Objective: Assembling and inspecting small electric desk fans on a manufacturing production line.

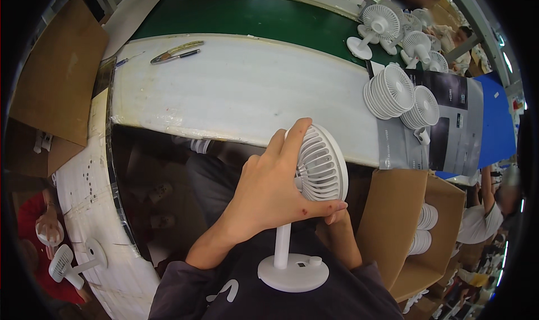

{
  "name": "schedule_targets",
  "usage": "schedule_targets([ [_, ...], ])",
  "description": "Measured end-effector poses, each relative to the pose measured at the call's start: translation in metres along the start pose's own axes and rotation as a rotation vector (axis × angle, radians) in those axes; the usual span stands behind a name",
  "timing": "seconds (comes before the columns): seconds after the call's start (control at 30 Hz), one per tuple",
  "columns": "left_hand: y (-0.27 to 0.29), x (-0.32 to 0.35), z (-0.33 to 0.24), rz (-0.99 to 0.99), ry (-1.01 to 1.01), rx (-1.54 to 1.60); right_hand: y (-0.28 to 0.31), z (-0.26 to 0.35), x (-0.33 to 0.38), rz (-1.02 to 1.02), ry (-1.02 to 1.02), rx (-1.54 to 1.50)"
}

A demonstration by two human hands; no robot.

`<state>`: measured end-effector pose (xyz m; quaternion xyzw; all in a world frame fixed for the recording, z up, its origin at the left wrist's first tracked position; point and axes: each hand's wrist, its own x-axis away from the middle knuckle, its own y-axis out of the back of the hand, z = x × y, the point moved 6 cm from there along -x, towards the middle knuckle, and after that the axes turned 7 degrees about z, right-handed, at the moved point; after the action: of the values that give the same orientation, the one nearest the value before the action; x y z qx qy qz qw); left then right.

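A white desk fan [283, 244] with a round base is held upright in front of my chest. My left hand [269, 179] is wrapped round its slatted round head, the thumb along the lower edge and the fingers over the top. Behind the lower right of the fan head is my right hand [337, 218], gripping it from the far side; most of its fingers are hidden. On the base a small knob and a dark rectangular opening show.
On the white table [252, 90] lie pliers [177, 51]. Stacked fan guards [387, 92] rest at the right, near assembled fans [379, 25] on the green belt [247, 14]. An open carton [393, 224] holds more guards. Another carton [62, 67] and a fan [76, 264] stand left, near a person in red.
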<state>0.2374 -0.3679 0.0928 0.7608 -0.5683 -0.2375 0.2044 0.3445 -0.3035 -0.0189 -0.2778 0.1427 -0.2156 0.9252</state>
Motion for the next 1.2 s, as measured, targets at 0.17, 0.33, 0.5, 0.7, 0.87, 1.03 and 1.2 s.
schedule_targets([
  [0.17, -0.001, 0.001, -0.002, 0.000, -0.020, -0.037, 0.005, -0.004, -0.001, 0.032, 0.024, 0.032],
  [0.33, -0.001, 0.002, -0.003, -0.015, -0.062, -0.036, 0.000, 0.005, -0.001, 0.033, 0.018, 0.073],
  [0.5, 0.002, 0.004, -0.005, -0.016, -0.110, 0.023, -0.011, 0.008, 0.002, 0.015, -0.006, 0.087],
  [0.7, 0.002, 0.010, -0.003, 0.011, -0.151, 0.138, -0.013, 0.022, 0.007, 0.072, -0.034, 0.337],
  [0.87, 0.006, 0.017, 0.019, 0.124, -0.059, 0.368, -0.025, 0.039, -0.005, 0.157, 0.189, 0.786],
  [1.03, 0.003, 0.021, 0.057, 0.057, -0.032, 0.901, -0.052, 0.042, -0.005, 0.279, 0.327, 1.278],
  [1.2, -0.027, 0.042, 0.102, 0.111, 0.177, 1.453, -0.062, 0.026, -0.003, 0.410, 0.239, 1.485],
])
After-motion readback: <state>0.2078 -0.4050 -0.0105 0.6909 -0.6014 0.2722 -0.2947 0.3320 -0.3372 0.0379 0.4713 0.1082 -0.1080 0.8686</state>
